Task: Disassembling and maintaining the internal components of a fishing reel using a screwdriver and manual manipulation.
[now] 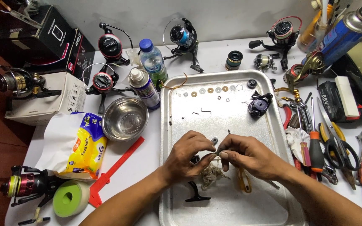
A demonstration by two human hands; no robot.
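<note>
Over the dull aluminium tray (177, 125), the left hand (187, 157) and right hand (248, 157) each hold a narrow fingertip grip on one small metal part (214, 154) (too small to identify). Brass and steel washers (210, 90) line the tray's far end; a polished steel bowl (125, 119) sits left on the tabletop.

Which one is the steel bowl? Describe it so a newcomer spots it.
Start at the metal tray mid-table. Just off its left edge sits the bowl, below the spray can. It is the only round, shiny, open dish there.
</note>
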